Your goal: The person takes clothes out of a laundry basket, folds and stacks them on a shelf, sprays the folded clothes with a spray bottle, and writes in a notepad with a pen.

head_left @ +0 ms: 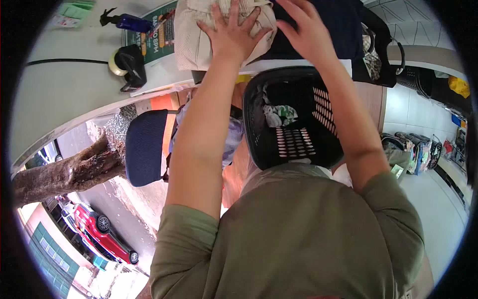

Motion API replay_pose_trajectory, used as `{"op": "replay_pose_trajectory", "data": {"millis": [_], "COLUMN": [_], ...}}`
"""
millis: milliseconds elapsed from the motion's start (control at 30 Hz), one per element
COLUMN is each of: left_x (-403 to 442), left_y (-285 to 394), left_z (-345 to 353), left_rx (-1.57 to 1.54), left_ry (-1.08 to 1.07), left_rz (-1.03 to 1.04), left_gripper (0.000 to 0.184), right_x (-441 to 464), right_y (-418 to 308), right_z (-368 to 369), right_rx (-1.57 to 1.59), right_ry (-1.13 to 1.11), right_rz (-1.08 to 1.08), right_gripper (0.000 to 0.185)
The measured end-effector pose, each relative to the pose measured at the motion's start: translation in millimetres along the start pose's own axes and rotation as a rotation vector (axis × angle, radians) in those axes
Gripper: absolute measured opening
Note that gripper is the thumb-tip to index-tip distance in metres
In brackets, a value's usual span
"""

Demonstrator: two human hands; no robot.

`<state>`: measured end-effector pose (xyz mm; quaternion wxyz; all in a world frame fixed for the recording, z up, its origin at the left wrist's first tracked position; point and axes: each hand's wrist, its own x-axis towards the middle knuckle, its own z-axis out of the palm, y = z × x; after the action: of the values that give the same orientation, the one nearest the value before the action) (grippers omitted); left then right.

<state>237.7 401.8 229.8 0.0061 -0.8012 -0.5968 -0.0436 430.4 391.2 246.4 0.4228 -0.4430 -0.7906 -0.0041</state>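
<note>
My left hand [233, 32] lies spread flat on a folded cream garment [191, 45] at the top of the view. To its right, my right hand [304, 31] is over dark navy cloth [341, 30], its thumb and fingers apart and its fingertips near the cream garment's edge. Whether it touches the cloth is hard to tell. Below the counter edge, between my forearms, is a black plastic basket [256, 144] with slotted walls. A small green, white and grey cloth [281, 115] lies inside it.
On the counter [64, 94] at the left are a tape dispenser [132, 67], a blue spray bottle [133, 23] and a green printed sheet [162, 37]. A dark chair back [144, 148] is below. A black bag [381, 50] sits at the right.
</note>
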Motion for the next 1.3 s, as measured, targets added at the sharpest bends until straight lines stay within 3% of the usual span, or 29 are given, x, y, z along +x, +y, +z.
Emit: {"op": "replay_pose_trajectory", "data": {"millis": [67, 100, 133, 167, 200, 233, 267, 367, 400, 467, 600, 700, 767, 800, 900, 967, 1033, 1100, 1167, 1200, 1300], "left_x": [6.2, 3.5, 3.1, 3.6, 4.6, 5.0, 6.0, 5.6, 6.8, 5.9, 5.2, 5.7, 8.6, 6.4, -40.3, -94.7, -146.7, -185.7, -199.3, -193.6, -168.4], "left_y": [2.4, 3.4, 0.5, -0.3, 0.5, 1.9, 4.0, 3.1, 2.0, 3.6, 6.2, 1.1, -12.7, -22.3, -5.6, 14.2, 44.4, 80.4, 109.0, 115.5, 117.6], "left_z": [-5.6, -5.8, 1.8, 5.1, 6.6, 7.8, 4.5, 3.9, 5.1, 7.9, 8.3, 1.4, -1.3, 22.3, -40.5, -81.3, -59.8, -41.5, -44.7, -64.7, -116.8], "left_rx": [0.001, 0.001, 0.025, 0.030, 0.035, 0.041, 0.066, 0.050, 0.058, 0.068, 0.067, -0.021, -0.131, -0.096, -0.659, -0.864, -0.869, -0.693, -1.006, -1.183, -1.489], "left_ry": [-0.004, -0.016, 0.040, 0.043, 0.051, 0.059, 0.003, 0.012, 0.013, 0.008, 0.034, 0.008, -0.071, 0.196, 0.523, -0.205, -0.333, -0.398, -0.346, -0.294, -0.664], "left_rz": [-0.013, -0.022, 0.001, -0.001, 0.000, -0.002, -0.023, -0.016, -0.020, -0.016, -0.010, 0.001, 0.002, -0.007, 0.262, 0.381, 0.571, 0.620, 0.493, 0.435, 0.360], "left_gripper": [0.062, 0.062, 0.064, 0.064, 0.064, 0.064, 0.064, 0.063, 0.063, 0.063, 0.062, 0.061, 0.064, 0.061, 0.059, 0.087, 0.115, 0.126, 0.127, 0.111, 0.090], "right_x": [-55.7, -107.8, -135.3, -174.9, -245.6, -277.0, -303.0, -353.6, -360.4, -374.1, -311.2, -305.4, -310.2, -311.9, -267.4, -231.9, -195.4, -157.1, -119.6, -103.5, -68.3], "right_y": [-23.5, -25.9, -31.3, -24.8, -7.3, 1.3, 5.7, 17.9, 19.3, 28.7, 19.5, -2.8, -23.3, -28.6, -71.0, -95.6, -110.4, -120.0, -129.3, -133.8, -136.9], "right_z": [-37.3, -33.2, -34.0, -18.9, 13.1, 27.5, 50.7, 91.1, 97.7, 101.8, 69.5, 48.6, 21.3, 4.1, -67.5, -112.7, -149.6, -182.7, -212.9, -226.1, -267.2], "right_rx": [0.423, 0.660, 0.836, 0.762, 0.514, 0.173, -0.208, -0.429, -0.428, -0.351, -0.206, -0.321, -0.145, -0.034, 0.078, 0.035, 0.028, 0.059, 0.104, 0.128, 0.123], "right_ry": [-0.118, -0.193, -0.342, -0.538, -0.628, -0.880, -1.024, -0.918, -0.838, -0.930, -1.107, -1.116, -1.045, -1.022, -0.958, -0.995, -0.993, -0.975, -0.984, -0.988, -0.794], "right_rz": [0.418, 0.809, 1.060, 1.292, 1.195, 1.159, 1.180, 1.555, 1.387, 1.486, 1.652, 1.341, 1.212, 1.117, 0.741, 0.562, 0.418, 0.298, 0.125, 0.039, 0.041], "right_gripper": [0.023, 0.019, 0.019, 0.026, 0.036, 0.049, 0.070, 0.102, 0.113, 0.108, 0.097, 0.091, 0.084, 0.083, 0.071, 0.062, 0.055, 0.050, 0.048, 0.048, 0.051]}}
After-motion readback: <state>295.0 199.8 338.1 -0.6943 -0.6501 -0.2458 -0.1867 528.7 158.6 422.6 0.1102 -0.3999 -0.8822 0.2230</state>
